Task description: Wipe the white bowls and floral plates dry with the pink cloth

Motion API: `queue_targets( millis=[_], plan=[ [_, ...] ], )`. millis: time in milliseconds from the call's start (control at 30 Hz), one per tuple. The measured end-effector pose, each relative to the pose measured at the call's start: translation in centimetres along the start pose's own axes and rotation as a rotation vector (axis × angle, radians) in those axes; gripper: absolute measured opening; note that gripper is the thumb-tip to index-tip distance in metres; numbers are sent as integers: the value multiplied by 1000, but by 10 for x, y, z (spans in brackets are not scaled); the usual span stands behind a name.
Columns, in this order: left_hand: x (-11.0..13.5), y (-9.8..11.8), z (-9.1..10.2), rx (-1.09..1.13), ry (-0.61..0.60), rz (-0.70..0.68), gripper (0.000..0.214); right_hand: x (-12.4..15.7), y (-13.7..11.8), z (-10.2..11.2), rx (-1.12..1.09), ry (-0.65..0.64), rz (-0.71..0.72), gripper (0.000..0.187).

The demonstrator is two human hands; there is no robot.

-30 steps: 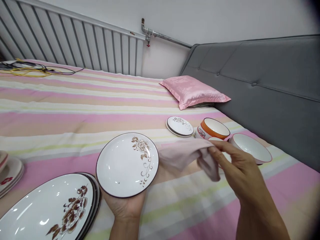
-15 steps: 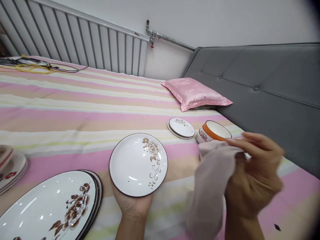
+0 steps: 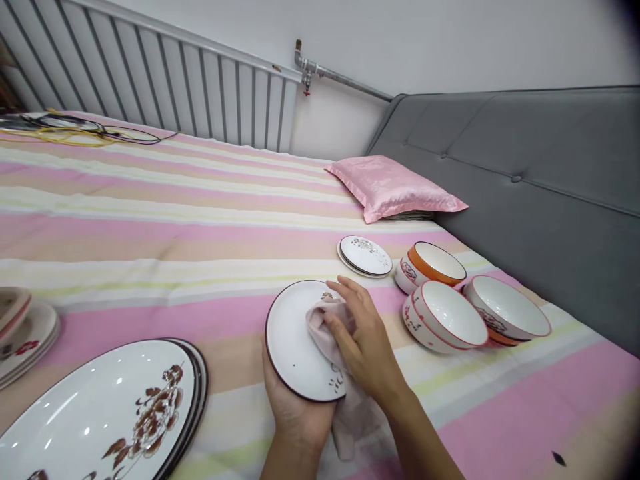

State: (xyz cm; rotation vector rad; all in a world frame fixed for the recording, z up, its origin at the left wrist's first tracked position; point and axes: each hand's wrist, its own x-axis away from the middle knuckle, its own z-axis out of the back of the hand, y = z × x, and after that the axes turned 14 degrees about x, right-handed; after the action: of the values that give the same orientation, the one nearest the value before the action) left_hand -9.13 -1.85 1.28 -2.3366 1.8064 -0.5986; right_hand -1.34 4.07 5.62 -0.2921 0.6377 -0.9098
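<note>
My left hand (image 3: 297, 417) holds up a round white plate (image 3: 293, 343) from below, its palm and fingers around the lower rim. The plate has a dark edge and a brown flower pattern, partly covered now. My right hand (image 3: 365, 340) is closed on a pale pinkish-grey cloth (image 3: 327, 327) and presses it against the plate's right half. The cloth's loose end hangs below the plate's right side. A stack of large oval plates (image 3: 95, 400) with the same brown flowers lies to the left of my left hand.
Small stacked plates (image 3: 365, 255) lie beyond my hands. Stacked bowls stand to the right: an orange-banded bowl (image 3: 423, 270), a red-rimmed bowl (image 3: 440, 320) and another bowl (image 3: 507, 310). Red-flowered plates (image 3: 37, 333) sit far left. A pink pillow (image 3: 395, 187) rests by the grey headboard (image 3: 505, 147).
My right hand has brought the cloth leftward and down onto the plate. My left hand has moved the plate slightly right. The bowls behind the cloth are now uncovered.
</note>
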Motion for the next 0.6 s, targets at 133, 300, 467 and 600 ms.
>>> queue_targets(
  millis=[133,300,467,600],
  plan=[
    [0,3,0,5,-24,-27,37,3,0,21,1,-195,19,43],
    [-1,7,6,18,-83,29,41,10,-4,23,110,-550,139,59],
    [-1,8,3,-8,37,-65,42,11,-7,1,223,-378,153,53],
    [0,5,0,-34,30,-92,45,8,3,-6,313,-152,-2,41]
  ],
)
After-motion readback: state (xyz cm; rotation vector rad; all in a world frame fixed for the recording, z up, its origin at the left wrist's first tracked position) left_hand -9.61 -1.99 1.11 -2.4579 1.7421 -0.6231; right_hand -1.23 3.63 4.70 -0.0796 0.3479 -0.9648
